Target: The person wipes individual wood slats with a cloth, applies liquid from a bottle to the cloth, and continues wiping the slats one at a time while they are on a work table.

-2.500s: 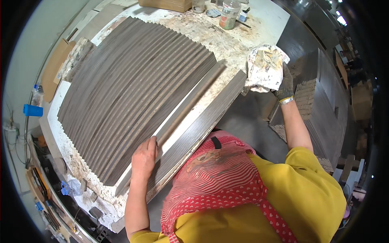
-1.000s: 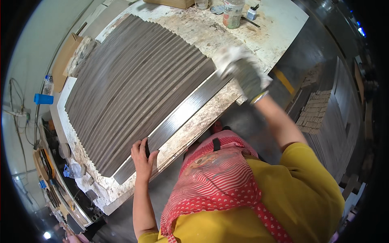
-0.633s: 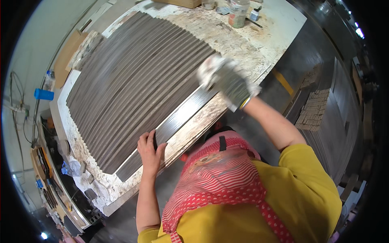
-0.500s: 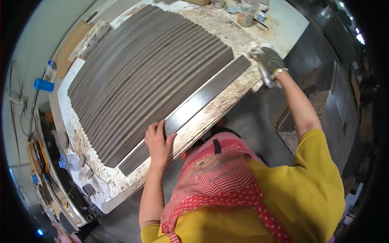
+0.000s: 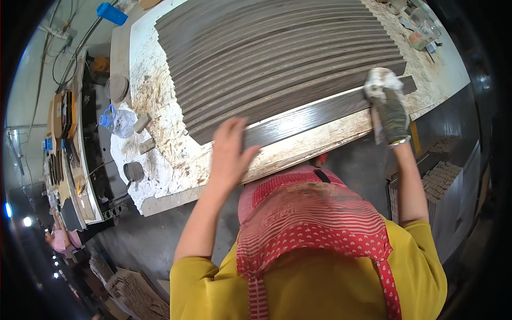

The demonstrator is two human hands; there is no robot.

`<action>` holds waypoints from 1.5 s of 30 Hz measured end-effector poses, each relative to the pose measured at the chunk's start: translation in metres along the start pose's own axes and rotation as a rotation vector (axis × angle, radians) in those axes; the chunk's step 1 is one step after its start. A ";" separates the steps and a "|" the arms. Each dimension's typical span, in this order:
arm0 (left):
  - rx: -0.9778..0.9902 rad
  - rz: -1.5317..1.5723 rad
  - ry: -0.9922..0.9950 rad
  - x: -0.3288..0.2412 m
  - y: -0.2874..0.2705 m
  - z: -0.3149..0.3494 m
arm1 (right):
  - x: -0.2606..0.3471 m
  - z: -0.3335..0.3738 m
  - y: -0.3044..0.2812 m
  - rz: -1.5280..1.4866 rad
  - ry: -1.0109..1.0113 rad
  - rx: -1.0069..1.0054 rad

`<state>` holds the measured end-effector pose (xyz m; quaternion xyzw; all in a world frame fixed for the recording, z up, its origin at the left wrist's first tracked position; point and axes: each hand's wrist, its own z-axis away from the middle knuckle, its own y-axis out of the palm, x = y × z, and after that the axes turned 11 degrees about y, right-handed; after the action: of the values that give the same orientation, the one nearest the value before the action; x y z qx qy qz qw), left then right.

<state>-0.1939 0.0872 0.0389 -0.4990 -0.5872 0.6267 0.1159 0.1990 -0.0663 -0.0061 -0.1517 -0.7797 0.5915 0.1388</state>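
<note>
Fingers spread, unclenched, the bare left hand (image 5: 229, 152) lies at the left end of a long dark-brown wood-grain strip (image 5: 306, 118) on the stained white surface (image 5: 181, 168); the strip seems stiff, light, best steadied by its edges; farther right, the grey-gloved right hand (image 5: 392, 118) clutches a crumpled white cloth (image 5: 384, 79)

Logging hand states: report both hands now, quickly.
Left hand: open, thumb spread, at the left end of the dark board.
Right hand: gloved, closed on a white cloth.
</note>
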 end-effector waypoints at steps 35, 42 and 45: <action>-0.167 0.457 -0.179 0.084 0.005 0.078 | 0.356 0.004 0.026 -0.862 -0.558 0.081; -0.229 0.506 -0.135 0.087 0.002 0.087 | 0.307 -0.012 -0.015 -0.400 -0.331 0.350; -0.202 0.480 -0.161 0.089 0.005 0.084 | 0.357 -0.011 -0.003 -0.646 -0.593 0.056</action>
<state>-0.2982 0.0987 -0.0243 -0.5813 -0.5191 0.6122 -0.1335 -0.1240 0.0856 0.0130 0.2798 -0.7770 0.5565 0.0910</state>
